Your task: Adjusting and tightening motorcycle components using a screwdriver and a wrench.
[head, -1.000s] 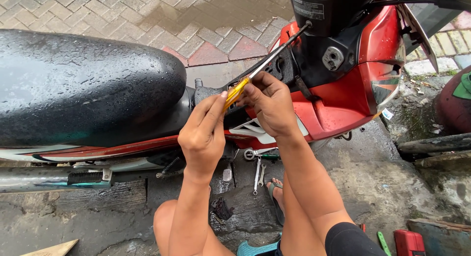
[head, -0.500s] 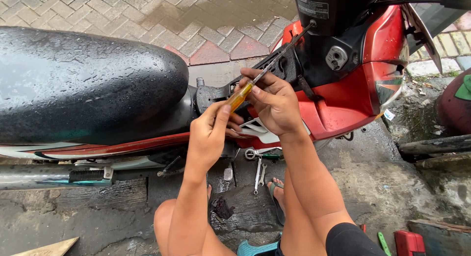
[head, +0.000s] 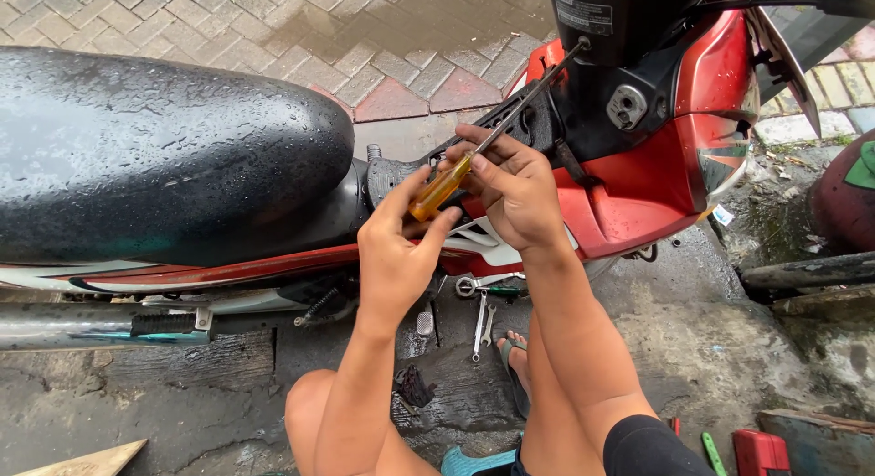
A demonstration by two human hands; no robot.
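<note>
A long screwdriver with an amber handle (head: pixel 439 191) points up and right, its dark shaft tip meeting the black inner panel (head: pixel 583 47) of a red motorbike. My left hand (head: pixel 396 253) grips the handle's butt end between thumb and fingers. My right hand (head: pixel 512 189) wraps the upper handle and the base of the shaft. Both hands hover over the bike's red side fairing (head: pixel 638 198), just in front of the wet black seat (head: pixel 155 148).
Several wrenches (head: pixel 481 316) lie on the wet concrete under the bike, beside my sandalled foot (head: pixel 515 362). A chrome exhaust pipe (head: pixel 91 325) runs along the lower left. A red box (head: pixel 761 450) sits at bottom right, and brick paving (head: pixel 365 38) lies beyond the bike.
The screwdriver has slid up and right so its tip now reaches the black panel. My left hand has shifted to the butt of the handle, and the view has drawn slightly closer.
</note>
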